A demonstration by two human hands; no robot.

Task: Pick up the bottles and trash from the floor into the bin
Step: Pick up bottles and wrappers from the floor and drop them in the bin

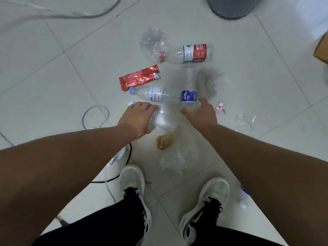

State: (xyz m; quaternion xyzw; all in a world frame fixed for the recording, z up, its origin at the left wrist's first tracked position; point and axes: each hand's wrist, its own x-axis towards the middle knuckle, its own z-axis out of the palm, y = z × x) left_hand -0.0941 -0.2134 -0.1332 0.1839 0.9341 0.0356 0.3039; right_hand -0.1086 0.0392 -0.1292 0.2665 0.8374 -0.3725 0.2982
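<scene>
At the bottom of the frame our shoes (pixel 132 176) stood on the tiled floor (pixel 53 71), with a clear plastic bag (pixel 177 159) and a brown crumpled wad (pixel 165 140) just ahead of them. Our left hand (pixel 137 118) lay over a clear bottle (pixel 162 120) at center, its grip curled around the neck end, though we could not tell whether it had fully closed. Our right hand (pixel 202 112) reached, grip apart, for the blue-labelled bottle (pixel 189 98). We judged it best to take each bottle around the middle, since the thin plastic would likely crumple and slip. Beyond lay a white-labelled bottle (pixel 156 94), red wrappers (pixel 139 77) and a red-labelled bottle (pixel 190 53). The bin (pixel 234 8) stood at upper right, with open floor toward it; cables (pixel 95 114) at left could snag.
</scene>
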